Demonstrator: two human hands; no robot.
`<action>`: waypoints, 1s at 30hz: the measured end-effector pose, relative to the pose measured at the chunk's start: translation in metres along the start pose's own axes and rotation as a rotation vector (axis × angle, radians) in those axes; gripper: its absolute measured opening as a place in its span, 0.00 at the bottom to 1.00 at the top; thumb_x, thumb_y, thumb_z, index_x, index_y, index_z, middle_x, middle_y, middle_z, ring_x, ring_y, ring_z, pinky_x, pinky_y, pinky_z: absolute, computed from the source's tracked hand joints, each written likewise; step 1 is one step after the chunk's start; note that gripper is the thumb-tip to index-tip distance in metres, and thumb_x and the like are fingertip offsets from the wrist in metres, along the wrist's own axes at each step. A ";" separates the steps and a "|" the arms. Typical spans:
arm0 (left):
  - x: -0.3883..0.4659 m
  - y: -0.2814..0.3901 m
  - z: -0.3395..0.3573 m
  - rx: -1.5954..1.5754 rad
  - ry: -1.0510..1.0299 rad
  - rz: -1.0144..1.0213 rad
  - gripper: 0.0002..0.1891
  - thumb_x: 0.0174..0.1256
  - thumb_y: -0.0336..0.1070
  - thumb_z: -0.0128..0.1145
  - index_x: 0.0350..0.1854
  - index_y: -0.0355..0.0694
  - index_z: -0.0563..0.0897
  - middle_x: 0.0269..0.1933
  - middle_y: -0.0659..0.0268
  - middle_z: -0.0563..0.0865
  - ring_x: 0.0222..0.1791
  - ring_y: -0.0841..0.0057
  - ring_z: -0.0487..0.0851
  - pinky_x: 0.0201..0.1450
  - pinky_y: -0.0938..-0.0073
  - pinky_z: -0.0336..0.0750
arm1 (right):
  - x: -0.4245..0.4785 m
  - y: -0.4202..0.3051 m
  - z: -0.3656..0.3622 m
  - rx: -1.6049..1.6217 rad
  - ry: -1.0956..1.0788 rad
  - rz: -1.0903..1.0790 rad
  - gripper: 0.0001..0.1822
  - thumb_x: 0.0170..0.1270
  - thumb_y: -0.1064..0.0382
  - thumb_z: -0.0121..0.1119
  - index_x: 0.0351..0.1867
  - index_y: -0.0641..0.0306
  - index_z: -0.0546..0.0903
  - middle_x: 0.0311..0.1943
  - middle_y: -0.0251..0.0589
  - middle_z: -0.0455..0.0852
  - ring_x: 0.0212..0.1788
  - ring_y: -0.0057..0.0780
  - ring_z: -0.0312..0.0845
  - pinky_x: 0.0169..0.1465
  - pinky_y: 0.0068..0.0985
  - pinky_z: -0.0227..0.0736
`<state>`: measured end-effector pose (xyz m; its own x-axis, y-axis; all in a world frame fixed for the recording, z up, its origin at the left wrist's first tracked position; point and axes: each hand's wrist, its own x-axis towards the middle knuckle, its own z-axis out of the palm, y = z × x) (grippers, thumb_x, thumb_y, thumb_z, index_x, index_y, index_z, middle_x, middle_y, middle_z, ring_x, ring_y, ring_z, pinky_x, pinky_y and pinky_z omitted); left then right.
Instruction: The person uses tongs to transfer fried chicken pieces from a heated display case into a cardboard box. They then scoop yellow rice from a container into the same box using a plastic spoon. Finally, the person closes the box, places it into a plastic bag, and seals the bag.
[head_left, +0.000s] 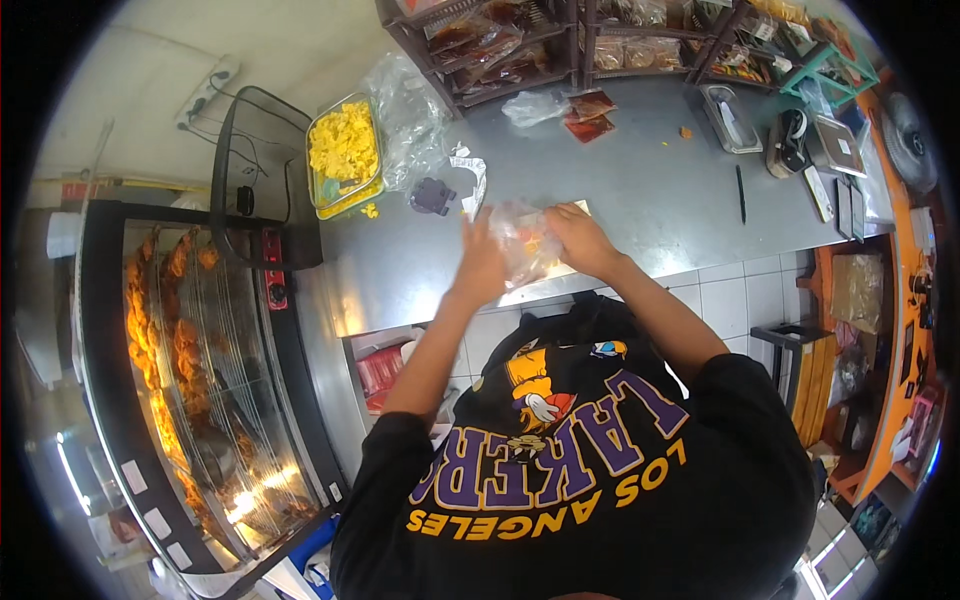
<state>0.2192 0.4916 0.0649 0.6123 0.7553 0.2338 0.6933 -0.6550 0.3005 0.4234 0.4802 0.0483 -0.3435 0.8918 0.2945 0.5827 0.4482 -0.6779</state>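
A clear plastic bag (525, 241) with something red and yellow inside lies between my hands, near the front edge of the steel table (637, 180). My right hand (583, 238) grips its right side, fingers bent over the plastic. At the bag's left edge is my left hand (480, 262), blurred, its fingers pointing away from me; whether they close on the plastic is unclear. A pale flat piece, perhaps card or paper, shows partly beyond my right hand and under the bag. Just past my left hand lie a torn white printed strip (472, 176) and a dark tape dispenser-like object (433, 196).
A glass dish of yellow food (343, 150) stands at the left beside loose plastic bags (409, 112). Dark red sauce packets (590, 116) lie toward the rack (517, 82). A black pen (741, 195) and phone (817, 193) are rightward. A lit rotisserie cabinet (289, 405) holds chicken.
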 end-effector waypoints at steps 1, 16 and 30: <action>0.005 0.002 0.023 0.052 -0.020 0.060 0.37 0.52 0.53 0.62 0.62 0.37 0.69 0.64 0.53 0.69 0.67 0.56 0.63 0.70 0.49 0.47 | 0.000 -0.001 0.004 -0.020 -0.002 0.014 0.15 0.47 0.71 0.57 0.40 0.65 0.75 0.38 0.48 0.78 0.47 0.49 0.72 0.54 0.39 0.66; 0.024 0.037 0.036 -0.154 0.128 -0.121 0.28 0.58 0.56 0.56 0.58 0.47 0.77 0.63 0.71 0.74 0.65 0.64 0.65 0.68 0.47 0.44 | 0.029 -0.081 0.023 -0.459 -0.025 0.449 0.13 0.57 0.63 0.56 0.42 0.67 0.72 0.37 0.51 0.81 0.35 0.43 0.83 0.33 0.36 0.77; 0.087 0.002 0.011 0.028 -0.059 0.302 0.10 0.56 0.34 0.58 0.39 0.37 0.81 0.36 0.51 0.84 0.36 0.55 0.83 0.40 0.60 0.77 | -0.141 -0.072 0.025 0.113 0.476 0.425 0.30 0.48 0.62 0.71 0.52 0.64 0.71 0.44 0.47 0.75 0.41 0.39 0.73 0.46 0.31 0.70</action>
<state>0.2779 0.5558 0.0754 0.8127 0.5246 0.2537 0.4866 -0.8505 0.1998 0.4116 0.3213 0.0387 0.2793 0.9314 0.2335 0.5060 0.0639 -0.8602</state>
